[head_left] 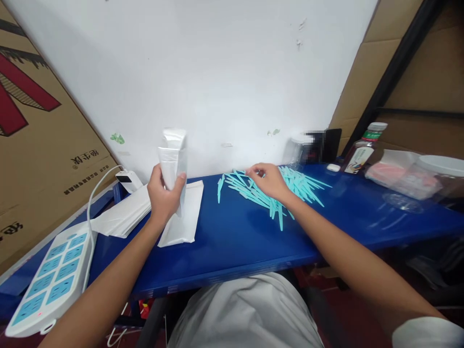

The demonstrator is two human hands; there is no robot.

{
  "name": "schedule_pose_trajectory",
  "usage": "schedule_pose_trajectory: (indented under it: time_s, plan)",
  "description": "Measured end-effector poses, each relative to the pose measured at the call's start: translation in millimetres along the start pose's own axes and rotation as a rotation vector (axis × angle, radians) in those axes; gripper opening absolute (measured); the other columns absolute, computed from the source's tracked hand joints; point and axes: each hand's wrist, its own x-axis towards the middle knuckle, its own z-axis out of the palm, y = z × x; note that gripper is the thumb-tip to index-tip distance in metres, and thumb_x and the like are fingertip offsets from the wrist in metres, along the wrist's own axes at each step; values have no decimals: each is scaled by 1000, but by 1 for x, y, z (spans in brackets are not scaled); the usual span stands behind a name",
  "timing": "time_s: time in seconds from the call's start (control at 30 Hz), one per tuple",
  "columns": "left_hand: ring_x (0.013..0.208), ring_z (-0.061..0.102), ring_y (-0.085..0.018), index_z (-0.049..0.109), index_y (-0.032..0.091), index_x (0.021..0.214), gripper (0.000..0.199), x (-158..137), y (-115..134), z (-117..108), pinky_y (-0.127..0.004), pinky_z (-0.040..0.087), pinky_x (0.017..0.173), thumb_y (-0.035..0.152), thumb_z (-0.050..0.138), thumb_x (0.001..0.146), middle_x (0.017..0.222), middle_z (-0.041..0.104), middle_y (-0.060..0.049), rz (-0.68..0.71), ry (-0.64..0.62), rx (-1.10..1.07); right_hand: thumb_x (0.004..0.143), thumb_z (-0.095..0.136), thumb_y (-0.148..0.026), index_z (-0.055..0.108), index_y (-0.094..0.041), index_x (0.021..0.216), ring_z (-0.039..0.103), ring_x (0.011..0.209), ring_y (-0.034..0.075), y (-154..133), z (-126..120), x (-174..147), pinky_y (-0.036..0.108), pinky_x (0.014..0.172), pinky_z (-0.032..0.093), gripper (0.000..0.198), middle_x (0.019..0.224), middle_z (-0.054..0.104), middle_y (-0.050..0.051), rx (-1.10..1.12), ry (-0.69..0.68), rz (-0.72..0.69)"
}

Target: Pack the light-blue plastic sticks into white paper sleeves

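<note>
My left hand is wrapped round a white plastic pouch, held upright above the table with its mouth gaping at the top. Below it, another flat white pouch lies on the blue table, and a stack of white pouches fans out to the left. Over a loose pile of slim turquoise plastic sticks, which look like eyebrow razors, my right hand has its fingertips pinched together. What is between those fingertips I cannot make out. One turquoise stick lies apart at the pile's left edge.
A white power strip with a cable runs along the left side, near a small white device. At the right stand a brown bottle, a clear jar and a bag with pink contents. A white wall closes the back.
</note>
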Motion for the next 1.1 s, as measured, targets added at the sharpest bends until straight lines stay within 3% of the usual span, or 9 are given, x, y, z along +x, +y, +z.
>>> schedule_pose_trajectory:
  time_s: [0.07,0.17,0.3,0.4,0.53,0.7,0.9,1.1]
  plan:
    - [101,68,-28,56,21,128,51,1,-3,2,-40,56,87,59,62,96,114,69,-7,-9,-63,-10,96,65,-49,77,-19,84,66,81,22,14,4,2,31,71,44,35,93,78,8,-208,-202,31]
    - [118,66,-33,53,22,140,63,-3,-2,7,-44,54,98,59,68,91,134,67,-10,59,-270,45,86,77,-55,77,-20,86,67,82,24,23,11,-1,30,66,41,35,91,77,10,-408,-414,75]
    - [129,62,-36,53,24,147,67,-10,0,11,-49,51,106,52,69,88,145,64,-11,197,-533,116,86,80,-52,76,-22,79,66,75,24,20,12,-3,30,62,39,31,76,73,8,-491,-553,122]
    - [126,64,-35,56,26,146,63,-8,-2,8,-48,51,105,48,69,88,142,66,-9,260,-634,110,91,75,-43,71,-21,72,63,66,22,18,10,-2,31,59,35,30,71,71,7,-481,-609,119]
    - [123,66,-34,61,26,141,59,1,-6,0,-47,51,105,46,70,86,140,68,-7,315,-677,127,92,74,-37,60,-21,62,55,57,19,16,8,-2,32,57,31,37,62,64,5,-459,-632,105]
    - [121,67,-35,62,26,140,59,7,-11,-3,-49,53,103,49,69,86,138,70,-9,293,-629,180,94,69,-31,48,-22,57,49,53,18,16,8,-4,33,56,29,44,56,54,3,-483,-634,60]
    - [124,66,-35,63,27,141,60,5,-18,0,-49,52,105,50,70,86,140,70,-8,311,-659,188,98,63,-40,57,-21,65,49,57,16,18,-1,1,31,58,29,39,61,58,1,-352,-592,72]
    - [122,67,-35,63,27,142,62,7,-22,-2,-49,53,103,47,72,85,138,70,-8,315,-673,194,100,60,-46,64,-19,75,53,62,17,24,-26,11,31,61,34,37,69,66,4,-271,-400,135]
